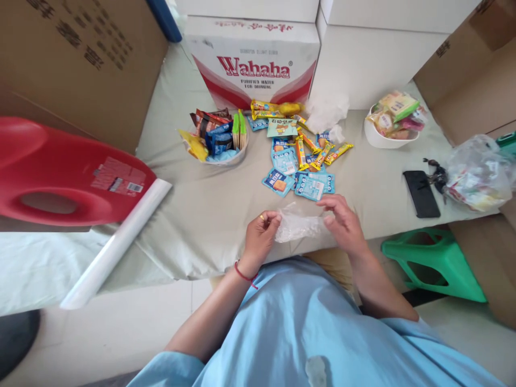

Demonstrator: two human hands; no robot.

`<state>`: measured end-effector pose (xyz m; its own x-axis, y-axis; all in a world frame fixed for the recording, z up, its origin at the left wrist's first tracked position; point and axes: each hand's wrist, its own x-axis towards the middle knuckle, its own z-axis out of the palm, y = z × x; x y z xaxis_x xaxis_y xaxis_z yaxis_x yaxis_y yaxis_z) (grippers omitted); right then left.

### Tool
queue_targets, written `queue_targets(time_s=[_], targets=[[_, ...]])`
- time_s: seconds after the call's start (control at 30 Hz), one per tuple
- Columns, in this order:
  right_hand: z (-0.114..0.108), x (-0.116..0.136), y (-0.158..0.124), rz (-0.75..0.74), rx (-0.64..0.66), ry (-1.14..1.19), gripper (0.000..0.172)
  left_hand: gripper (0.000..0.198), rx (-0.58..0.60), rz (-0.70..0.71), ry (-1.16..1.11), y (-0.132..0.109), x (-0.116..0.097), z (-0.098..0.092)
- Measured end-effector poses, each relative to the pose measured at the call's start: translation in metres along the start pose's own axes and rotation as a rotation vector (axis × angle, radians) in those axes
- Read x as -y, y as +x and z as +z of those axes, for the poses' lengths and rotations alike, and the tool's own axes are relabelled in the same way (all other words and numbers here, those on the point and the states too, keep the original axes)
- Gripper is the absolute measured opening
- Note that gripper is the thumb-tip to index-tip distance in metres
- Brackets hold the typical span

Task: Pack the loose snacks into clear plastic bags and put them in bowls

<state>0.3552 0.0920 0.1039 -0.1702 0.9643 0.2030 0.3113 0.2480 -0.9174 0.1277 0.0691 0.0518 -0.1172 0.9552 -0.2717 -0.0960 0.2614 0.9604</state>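
Observation:
A crumpled clear plastic bag is stretched out at the table's front edge. My left hand, with a ring and a red wrist cord, pinches its left end between thumb and fingers. At the bag's right end is my right hand, thumb and fingers apart; whether the thumb touches the plastic is unclear. Just beyond the hands lies a loose pile of blue snack packets and yellow stick-shaped packets. Left of the pile stands a white bowl filled with upright snack packets.
Behind the pile are a Wahaha carton and crumpled clear plastic. A second bowl, a phone and a filled plastic bag lie rightward. A red jug and a plastic film roll are left, a green stool below right.

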Motion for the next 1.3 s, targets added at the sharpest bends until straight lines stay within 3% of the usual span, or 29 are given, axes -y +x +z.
queue_targets(time_s=[0.1, 0.27, 0.3, 0.43, 0.5, 0.63, 0.93, 1.13, 1.3], targets=[[0.008, 0.008, 0.006, -0.038, 0.214, -0.075, 0.028, 0.033, 0.032, 0.036, 0.07, 0.003, -0.004, -0.003], [0.024, 0.0, 0.008, 0.271, 0.104, 0.108, 0.038, 0.03, -0.283, 0.316, 0.301, -0.003, -0.02, -0.012], [0.026, 0.0, 0.007, 0.302, 0.088, 0.146, 0.038, 0.026, -0.272, 0.311, 0.31, -0.007, -0.024, -0.011], [0.037, 0.005, 0.002, 0.333, 0.079, 0.237, 0.038, 0.032, 0.056, 0.114, 0.176, -0.021, -0.035, 0.006], [0.041, 0.009, 0.001, 0.318, 0.107, 0.263, 0.035, 0.033, 0.126, 0.039, 0.067, -0.019, -0.034, 0.018], [0.036, 0.008, 0.0, 0.344, 0.044, 0.335, 0.031, 0.034, 0.064, -0.078, -0.199, -0.008, -0.027, 0.025], [0.007, -0.009, 0.004, 0.593, -0.106, 0.561, 0.038, 0.037, -0.113, -0.226, -0.648, 0.001, -0.034, -0.003], [0.007, -0.009, 0.005, 0.592, -0.112, 0.519, 0.038, 0.035, -0.281, -0.106, -0.624, 0.011, -0.037, -0.019], [0.011, -0.02, 0.011, 0.567, -0.103, 0.46, 0.051, 0.027, -0.124, 0.014, -0.434, 0.001, -0.043, -0.017]])
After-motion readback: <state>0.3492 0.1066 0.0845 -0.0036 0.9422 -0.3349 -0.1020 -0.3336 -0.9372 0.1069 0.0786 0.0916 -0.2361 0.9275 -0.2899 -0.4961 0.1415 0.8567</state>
